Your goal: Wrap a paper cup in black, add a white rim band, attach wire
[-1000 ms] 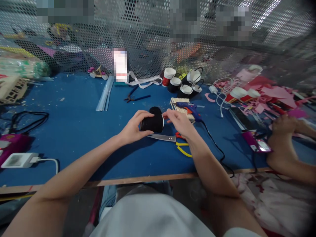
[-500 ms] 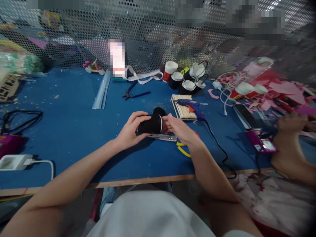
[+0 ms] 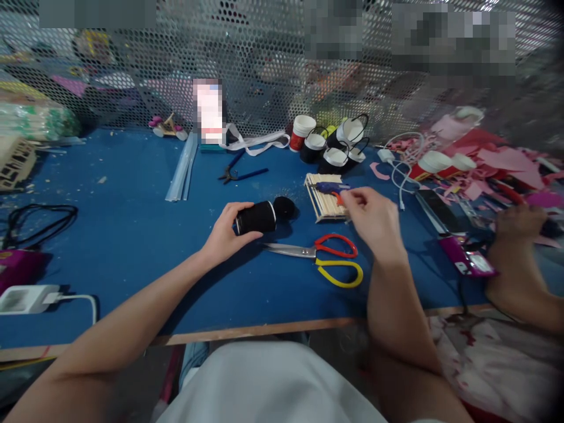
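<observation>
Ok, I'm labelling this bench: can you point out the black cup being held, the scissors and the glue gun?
Black cup [image 3: 258, 218]: head view, middle of its dark side.
Scissors [image 3: 307, 252]: head view, metal by the pivot.
Glue gun [image 3: 331, 187]: head view, its blue body.

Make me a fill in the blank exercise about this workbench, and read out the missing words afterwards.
The left hand holds a ____ cup with a white rim.
The right hand is at the blue ____, over a rack of light sticks.
The scissors have one red handle and one ____ one.
The pliers lie on a ____ table.

Missing words: black; glue gun; yellow; blue.
</observation>
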`<state>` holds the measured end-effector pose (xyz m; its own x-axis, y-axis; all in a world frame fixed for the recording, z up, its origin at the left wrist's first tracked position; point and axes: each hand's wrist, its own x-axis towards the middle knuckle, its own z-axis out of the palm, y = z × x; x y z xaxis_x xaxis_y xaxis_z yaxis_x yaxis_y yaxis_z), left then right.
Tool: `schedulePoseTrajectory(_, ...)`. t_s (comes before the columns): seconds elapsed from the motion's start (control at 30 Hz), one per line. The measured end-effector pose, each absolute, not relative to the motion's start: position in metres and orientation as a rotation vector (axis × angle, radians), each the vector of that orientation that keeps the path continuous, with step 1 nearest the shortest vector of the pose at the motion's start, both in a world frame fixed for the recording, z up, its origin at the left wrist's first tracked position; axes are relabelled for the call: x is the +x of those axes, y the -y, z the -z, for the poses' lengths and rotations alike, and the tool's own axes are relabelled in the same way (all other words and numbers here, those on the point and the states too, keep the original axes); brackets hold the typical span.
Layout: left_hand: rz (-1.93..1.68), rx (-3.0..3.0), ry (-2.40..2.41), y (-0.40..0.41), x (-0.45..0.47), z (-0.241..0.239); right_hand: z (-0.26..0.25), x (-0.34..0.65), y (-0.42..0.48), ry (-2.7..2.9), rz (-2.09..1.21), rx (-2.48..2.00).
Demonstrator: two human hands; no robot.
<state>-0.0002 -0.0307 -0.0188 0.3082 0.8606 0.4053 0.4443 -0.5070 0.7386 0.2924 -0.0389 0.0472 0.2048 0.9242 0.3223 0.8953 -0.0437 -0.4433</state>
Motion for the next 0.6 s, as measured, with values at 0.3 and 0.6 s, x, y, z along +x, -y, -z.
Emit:
schedulePoseTrajectory(0.3,-1.024,2.093,-1.055,0.03,-0.001,0.018,-0.013,0.329,0.004,1.885,0.123,-2.256)
schedulePoseTrajectory(0.6,-1.049,2.095,-1.01,0.027,-0.003,0.019,-0.032,0.313,0.021,1.417,-0.197,-1.945)
